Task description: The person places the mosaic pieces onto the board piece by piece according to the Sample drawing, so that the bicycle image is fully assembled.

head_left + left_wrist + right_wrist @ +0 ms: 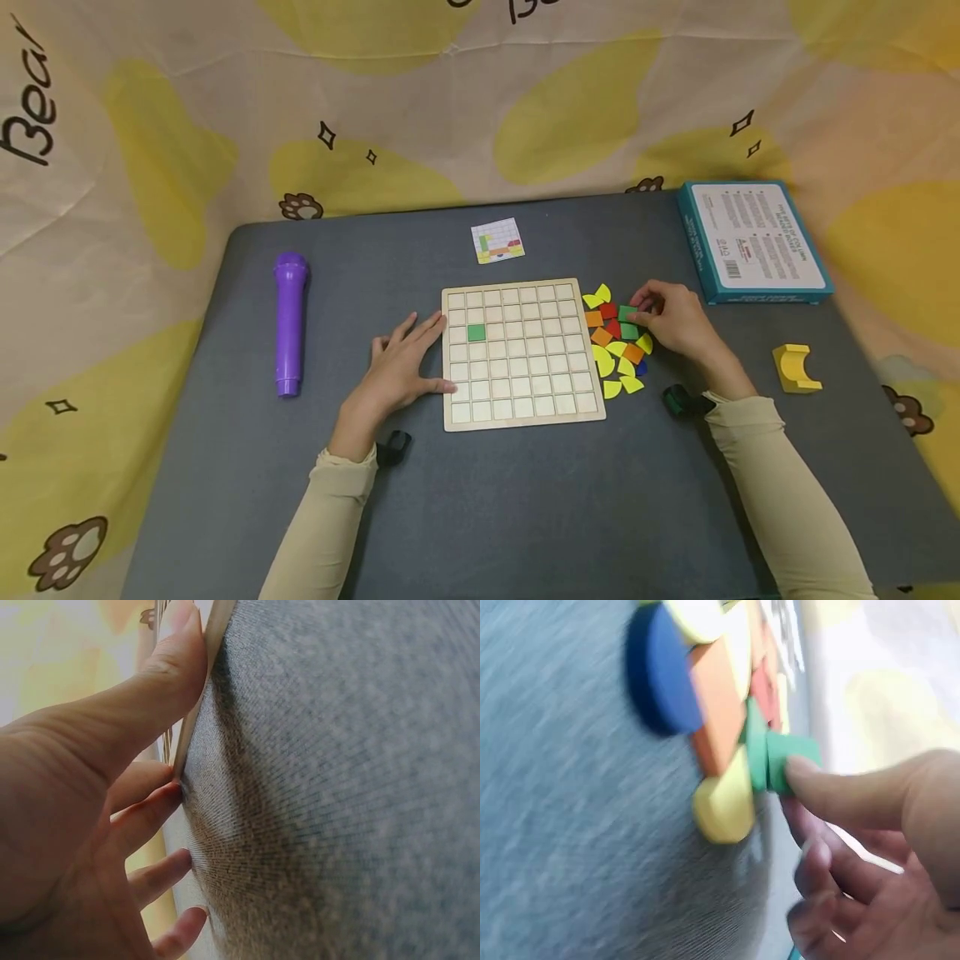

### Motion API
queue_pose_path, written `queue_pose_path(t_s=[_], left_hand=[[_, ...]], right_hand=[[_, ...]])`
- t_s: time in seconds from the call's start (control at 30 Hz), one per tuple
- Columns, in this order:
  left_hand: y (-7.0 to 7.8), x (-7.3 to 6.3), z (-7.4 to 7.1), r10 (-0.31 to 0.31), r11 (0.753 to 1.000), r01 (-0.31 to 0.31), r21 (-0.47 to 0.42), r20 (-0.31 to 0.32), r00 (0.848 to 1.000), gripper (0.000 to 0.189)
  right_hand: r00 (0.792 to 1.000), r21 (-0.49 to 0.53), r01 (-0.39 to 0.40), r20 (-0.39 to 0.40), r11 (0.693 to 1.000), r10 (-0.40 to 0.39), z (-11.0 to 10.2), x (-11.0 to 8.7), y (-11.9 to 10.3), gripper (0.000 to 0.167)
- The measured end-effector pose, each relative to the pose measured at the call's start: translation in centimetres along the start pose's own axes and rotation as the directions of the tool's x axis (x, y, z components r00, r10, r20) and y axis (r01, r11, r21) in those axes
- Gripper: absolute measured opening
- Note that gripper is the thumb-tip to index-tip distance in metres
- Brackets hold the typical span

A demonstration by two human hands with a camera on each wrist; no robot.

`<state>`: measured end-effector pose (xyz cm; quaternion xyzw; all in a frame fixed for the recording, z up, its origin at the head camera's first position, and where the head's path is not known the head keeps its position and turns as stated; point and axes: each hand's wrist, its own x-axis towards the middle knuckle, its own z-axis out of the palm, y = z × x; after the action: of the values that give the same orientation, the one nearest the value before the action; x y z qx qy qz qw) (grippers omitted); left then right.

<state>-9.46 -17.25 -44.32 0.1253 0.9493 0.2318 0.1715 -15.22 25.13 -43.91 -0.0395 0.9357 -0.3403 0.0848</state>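
Note:
A wooden grid board (525,423) lies on the table, with one green tile (476,332) in a cell near its upper left. My left hand (393,371) rests against the board's left edge, fingers spread, thumb on the rim. Beside the board's right edge is a loose pile of yellow, orange, red, green and blue tiles (603,360). There my right hand (672,321) pinches a green square tile (802,750) between thumb and fingers. In the right wrist view, a second green tile (757,750) sits right beside the pinched one.
Behind the board lies a small pattern card (498,241). A purple toy microphone (289,325) lies on the left. At the right are a teal box (757,237) and a yellow arch-shaped block (795,369). A patterned cloth (420,108) hangs behind the dark table (525,508).

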Motion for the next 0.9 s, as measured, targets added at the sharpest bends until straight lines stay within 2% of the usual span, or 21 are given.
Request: queue_pose_path(t_s=[0.17,0.37,0.5,0.73,0.9], left_hand=[[-0.1,0.0,0.0,-0.001,1.0,0.001,0.009,-0.006,1.0,0.112],[0.0,0.0,-0.1,-0.007,1.0,0.007,0.012,-0.005,1.0,0.112],[0.1,0.0,-0.1,-0.008,1.0,0.008,0.017,-0.007,1.0,0.113],[0.1,0.0,0.0,-0.011,1.0,0.011,0.02,-0.006,1.0,0.112],[0.1,-0.1,-0.1,-0.013,1.0,0.013,0.016,-0.011,1.0,0.112]], right_hand=[[0.988,0.041,0.077,-0.134,0.996,-0.071,0.5,0.1,-1.6,0.014],[0.978,0.111,0.135,-0.173,0.985,-0.114,3.2,0.8,-4.5,0.009],[0.979,0.166,0.174,-0.135,0.971,-0.152,5.7,1.3,-7.0,0.007],[0.98,0.248,0.191,0.013,0.95,-0.201,9.7,1.4,-11.2,0.004],[0.966,0.269,0.21,0.093,0.94,-0.242,11.6,1.5,-13.3,0.006]])
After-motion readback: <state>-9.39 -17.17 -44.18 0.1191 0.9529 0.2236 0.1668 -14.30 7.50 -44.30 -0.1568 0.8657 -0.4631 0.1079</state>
